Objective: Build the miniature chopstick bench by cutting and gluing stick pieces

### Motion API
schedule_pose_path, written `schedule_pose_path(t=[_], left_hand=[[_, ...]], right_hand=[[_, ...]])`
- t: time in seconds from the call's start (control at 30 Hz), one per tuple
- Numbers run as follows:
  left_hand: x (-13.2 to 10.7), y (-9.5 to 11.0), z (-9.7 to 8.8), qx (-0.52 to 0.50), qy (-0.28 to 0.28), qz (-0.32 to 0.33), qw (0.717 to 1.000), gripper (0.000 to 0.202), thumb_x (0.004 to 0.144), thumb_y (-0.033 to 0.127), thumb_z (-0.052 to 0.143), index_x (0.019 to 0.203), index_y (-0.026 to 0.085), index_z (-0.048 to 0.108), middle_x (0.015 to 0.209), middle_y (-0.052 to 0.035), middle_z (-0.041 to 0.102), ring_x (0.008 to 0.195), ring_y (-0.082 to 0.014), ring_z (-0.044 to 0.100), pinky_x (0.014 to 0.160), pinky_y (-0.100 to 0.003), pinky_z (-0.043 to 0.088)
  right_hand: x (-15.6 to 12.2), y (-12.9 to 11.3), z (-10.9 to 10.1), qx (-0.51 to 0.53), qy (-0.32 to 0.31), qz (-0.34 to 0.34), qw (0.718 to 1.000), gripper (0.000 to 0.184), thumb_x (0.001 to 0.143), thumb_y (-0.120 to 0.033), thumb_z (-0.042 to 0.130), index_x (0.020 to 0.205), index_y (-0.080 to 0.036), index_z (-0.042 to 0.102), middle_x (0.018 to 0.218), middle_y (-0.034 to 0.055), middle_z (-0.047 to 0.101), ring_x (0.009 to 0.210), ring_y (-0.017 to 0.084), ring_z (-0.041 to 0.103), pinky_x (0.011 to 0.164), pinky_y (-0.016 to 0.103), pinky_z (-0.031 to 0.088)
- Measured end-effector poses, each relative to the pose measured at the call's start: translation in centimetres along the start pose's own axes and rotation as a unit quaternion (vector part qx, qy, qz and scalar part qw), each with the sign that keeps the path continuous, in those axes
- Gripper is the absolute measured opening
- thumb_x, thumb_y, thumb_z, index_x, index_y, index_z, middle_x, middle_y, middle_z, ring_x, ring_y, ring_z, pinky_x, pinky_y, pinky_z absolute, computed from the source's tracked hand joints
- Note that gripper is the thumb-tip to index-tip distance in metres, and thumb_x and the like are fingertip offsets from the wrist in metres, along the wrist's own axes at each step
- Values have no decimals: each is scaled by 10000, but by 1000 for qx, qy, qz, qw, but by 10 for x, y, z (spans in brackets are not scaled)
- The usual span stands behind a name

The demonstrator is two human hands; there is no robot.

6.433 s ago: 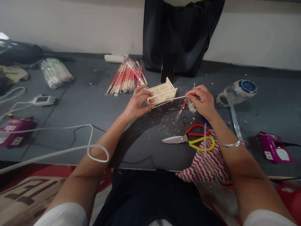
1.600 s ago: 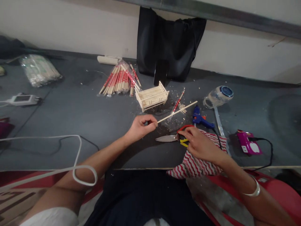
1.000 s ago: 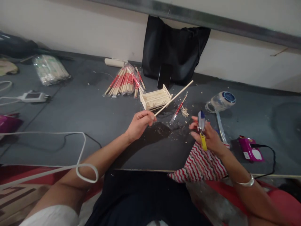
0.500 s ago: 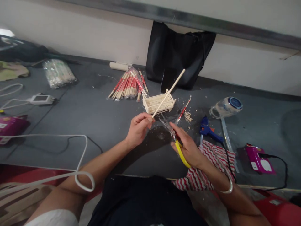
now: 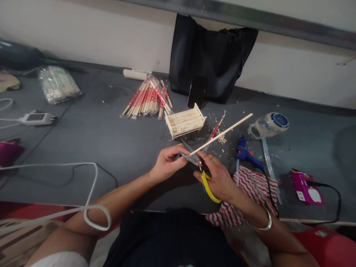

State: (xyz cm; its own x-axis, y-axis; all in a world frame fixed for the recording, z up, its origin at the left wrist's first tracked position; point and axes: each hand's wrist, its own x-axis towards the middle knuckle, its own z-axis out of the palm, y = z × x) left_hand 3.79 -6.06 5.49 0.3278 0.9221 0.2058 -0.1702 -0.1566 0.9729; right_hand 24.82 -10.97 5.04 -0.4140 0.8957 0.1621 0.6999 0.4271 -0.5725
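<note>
Now your left hand (image 5: 167,165) is pinched shut on the near end of a stick (image 5: 225,129), which slants up and away to the right over the middle of the table (image 5: 111,141). Your right hand (image 5: 221,180) is wrapped around the handles of the scissors (image 5: 206,182) (yellow loop showing below your palm). The blades are parted, with the stick lying between them just beside your left fingertips. Both hands sit near the table's front edge, almost touching. Behind them, toward the middle, stands a small box (image 5: 185,121) of sticks with crumbs scattered around it. A glue gun (image 5: 246,155) lies to the right of your hands, beside a striped cloth (image 5: 250,185) that hangs over the front edge. A bundle (image 5: 148,98) of wrapped sticks lies toward the back edge, left of the box.
</note>
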Motion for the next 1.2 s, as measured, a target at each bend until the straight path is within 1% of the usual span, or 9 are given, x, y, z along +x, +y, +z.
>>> schedule_pose_path(t=[0.23,0.33,0.43,0.5,0.67,0.8,0.93,1.07,1.2], left_hand=[[-4,-6,0,31,-8,40,999,331,913,487,710,789,183,756,703,-44,674,643,-147,586,639,-289,486],[-5,-7,-1,62,-31,95,993,320,961,449,659,817,182,762,716,-72,707,686,-176,623,675,-320,504],[-4,-6,-4,104,-53,143,983,296,993,411,614,876,185,765,732,-86,734,714,-193,643,703,-344,520],[-4,-5,-5,127,-64,154,978,295,1004,409,595,899,190,763,741,-88,741,726,-199,651,713,-350,524],[-3,-4,-7,169,-84,179,966,257,1031,341,567,925,193,749,770,-73,740,752,-185,654,727,-322,517],[-3,-4,-5,227,-64,216,948,187,1034,235,553,945,177,706,771,-40,712,739,-149,628,699,-260,511],[-2,-1,-4,296,-34,215,930,175,1042,247,557,952,158,677,776,-26,702,701,-120,637,657,-218,503],[-2,1,-4,333,-41,270,903,214,1057,269,542,935,146,667,740,-31,703,686,-127,656,655,-220,520],[-4,0,-3,337,-25,272,901,182,1053,206,531,954,141,668,781,-51,749,705,-127,699,680,-209,543]], right_hand=[[-4,-4,0,-27,7,-16,999,572,987,-352,581,1529,-215,462,1124,132,687,1066,301,679,950,488,601],[-7,-8,-1,-36,3,-8,999,585,1003,-357,558,1558,-214,438,1154,146,674,1083,305,673,949,489,602],[-9,-9,-1,-32,-7,11,999,570,1005,-312,537,1560,-228,435,1147,139,686,1049,291,688,939,477,604],[-9,-7,-1,-26,-7,14,1000,530,984,-255,526,1512,-227,485,1136,132,703,1030,281,697,930,458,604],[-7,0,1,-21,-33,13,999,519,841,-129,526,1353,-188,589,1034,114,741,907,269,707,840,418,606],[-5,0,3,-19,-22,33,999,553,781,-113,520,1322,-202,592,948,79,743,836,251,703,780,376,595],[-6,0,5,-29,-8,51,998,567,757,-125,536,1317,-192,594,965,82,747,852,248,701,787,365,586],[-8,1,6,-23,-11,62,998,573,756,-137,546,1323,-200,596,968,77,744,852,246,695,788,363,586],[-6,1,6,-25,-11,66,997,593,763,-147,556,1353,-193,585,1006,92,738,896,262,691,829,399,594]])
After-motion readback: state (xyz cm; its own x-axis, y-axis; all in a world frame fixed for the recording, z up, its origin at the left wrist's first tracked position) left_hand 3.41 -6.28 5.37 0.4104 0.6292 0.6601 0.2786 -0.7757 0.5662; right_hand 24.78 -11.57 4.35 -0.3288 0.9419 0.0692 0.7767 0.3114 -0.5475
